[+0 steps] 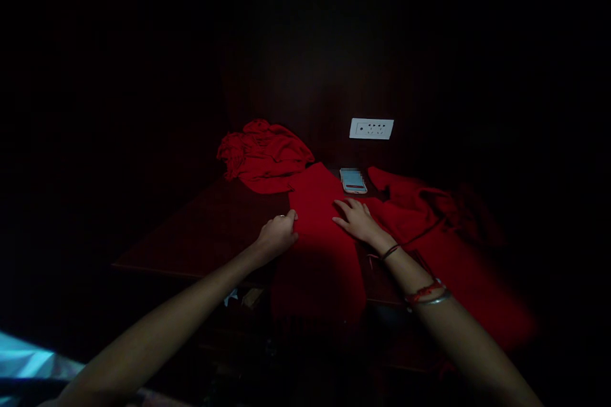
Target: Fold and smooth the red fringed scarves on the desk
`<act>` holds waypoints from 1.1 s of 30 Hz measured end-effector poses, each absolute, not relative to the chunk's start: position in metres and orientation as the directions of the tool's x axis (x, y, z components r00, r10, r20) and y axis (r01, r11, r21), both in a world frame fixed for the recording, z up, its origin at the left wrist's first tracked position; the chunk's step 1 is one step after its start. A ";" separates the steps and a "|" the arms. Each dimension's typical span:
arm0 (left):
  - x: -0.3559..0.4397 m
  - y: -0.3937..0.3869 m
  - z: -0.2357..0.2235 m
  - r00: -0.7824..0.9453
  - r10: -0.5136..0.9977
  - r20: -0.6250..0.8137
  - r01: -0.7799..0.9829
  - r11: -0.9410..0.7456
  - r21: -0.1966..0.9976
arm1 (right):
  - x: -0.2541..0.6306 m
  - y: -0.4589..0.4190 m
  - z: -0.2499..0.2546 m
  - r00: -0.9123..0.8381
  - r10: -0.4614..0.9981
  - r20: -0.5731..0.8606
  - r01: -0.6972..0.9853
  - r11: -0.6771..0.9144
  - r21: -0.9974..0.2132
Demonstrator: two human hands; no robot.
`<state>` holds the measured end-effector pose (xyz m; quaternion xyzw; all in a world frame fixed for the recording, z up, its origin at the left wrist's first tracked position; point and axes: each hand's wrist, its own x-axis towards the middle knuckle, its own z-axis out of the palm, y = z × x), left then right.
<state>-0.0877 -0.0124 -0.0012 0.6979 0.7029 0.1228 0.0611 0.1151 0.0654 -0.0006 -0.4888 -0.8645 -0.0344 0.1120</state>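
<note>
A long red scarf [319, 248] lies flat across the table, its fringed near end hanging over the front edge. My left hand [279, 233] is closed at the scarf's left edge, with the thumb and fingers pinching the cloth. Across from it, my right hand [357, 219] rests on the scarf's right edge, fingers spread and stretched out. Bracelets circle my right wrist and forearm.
A crumpled red cloth [265, 156] lies at the back left of the dark table [191, 229]. More red cloth [458, 254] spreads over the right side. A phone [353, 180] lies behind the scarf, below a white wall socket [372, 128]. The surroundings are very dark.
</note>
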 end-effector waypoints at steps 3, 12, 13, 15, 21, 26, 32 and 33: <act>-0.087 -0.010 0.001 -0.051 0.998 0.031 0.956 0.040 0.292 | 0.123 0.042 0.018 -0.442 0.870 0.218 0.881 0.467 -0.075; -0.073 -0.018 0.005 0.056 0.981 0.186 0.995 -0.041 -0.087 | 0.115 -0.012 -0.005 -0.302 0.944 0.132 0.930 0.322 -0.178; -0.074 -0.017 0.005 0.054 0.985 0.164 0.995 -0.039 -0.091 | 0.116 -0.010 -0.006 -0.298 0.944 0.139 0.927 0.321 -0.194; -0.076 -0.016 0.005 0.064 0.986 0.153 0.994 -0.050 -0.092 | 0.121 -0.005 -0.002 -0.297 0.944 0.143 0.926 0.321 -0.197; -0.075 -0.019 0.002 0.183 0.971 0.156 0.982 -0.172 -0.081 | 0.140 -0.004 0.011 -0.325 0.942 0.077 0.945 0.328 -0.020; -0.077 -0.022 0.001 0.423 0.901 0.094 0.906 -0.420 -0.051 | 0.138 -0.009 0.009 -0.397 0.902 0.170 0.917 0.396 0.044; -0.099 -0.020 0.009 0.502 0.859 -0.101 0.865 -0.501 0.033 | 0.146 0.014 -0.004 -0.565 0.822 0.075 0.825 0.563 0.047; -0.101 -0.018 0.011 0.506 0.858 -0.085 0.862 -0.506 0.030 | 0.150 0.019 -0.005 -0.587 0.809 0.026 0.809 0.587 0.026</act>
